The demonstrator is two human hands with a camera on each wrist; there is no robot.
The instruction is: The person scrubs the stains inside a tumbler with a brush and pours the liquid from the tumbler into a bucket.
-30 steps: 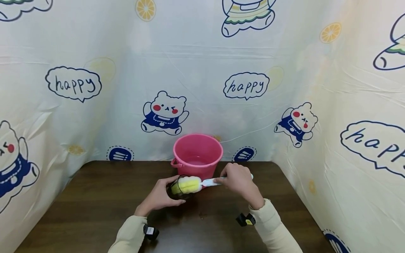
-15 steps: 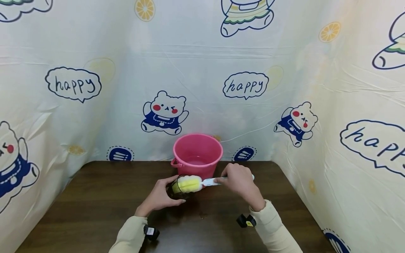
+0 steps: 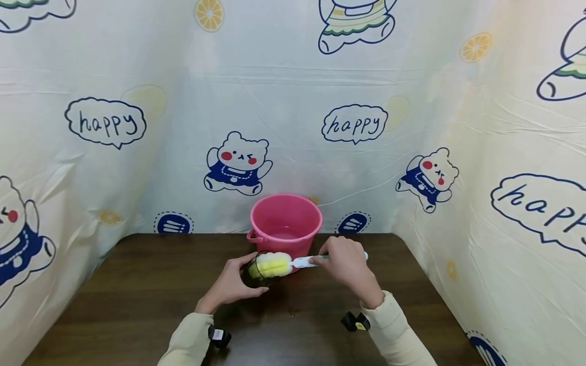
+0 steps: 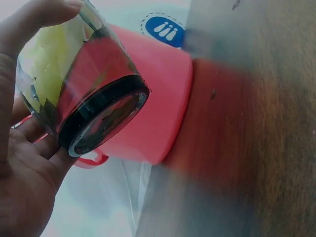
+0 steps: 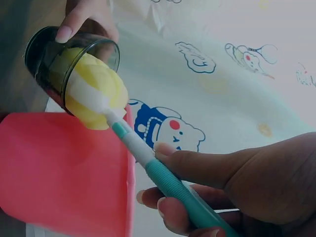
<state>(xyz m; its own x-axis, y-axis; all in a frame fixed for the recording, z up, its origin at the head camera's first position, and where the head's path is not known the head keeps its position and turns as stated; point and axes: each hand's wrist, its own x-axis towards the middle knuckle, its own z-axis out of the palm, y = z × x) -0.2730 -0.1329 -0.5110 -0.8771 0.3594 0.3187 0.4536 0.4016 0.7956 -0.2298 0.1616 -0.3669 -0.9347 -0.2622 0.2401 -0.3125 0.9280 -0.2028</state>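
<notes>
My left hand (image 3: 232,282) grips a dark, see-through glass (image 4: 101,94), its thumb and fingers round the sides. The glass is tilted on its side above the table, mouth to the right, with wet drops on its wall. In my right hand (image 3: 344,260) is a sponge bottle brush, held by its teal and white handle (image 5: 170,180). The brush's yellow and white sponge head (image 5: 96,91) sits partly inside the glass, and its rear part sticks out of the mouth. Both hands are just in front of a pink bucket (image 3: 286,239).
The bucket stands at the back of the dark wooden table (image 3: 151,295), with some liquid apparently at its bottom. Behind and beside the table hangs a white printed curtain (image 3: 293,86). Small wet spots (image 3: 293,314) lie on the tabletop near the middle.
The sponge head shifts only slightly at the glass mouth. Both hands keep nearly the same place and the same hold on the glass and the brush.
</notes>
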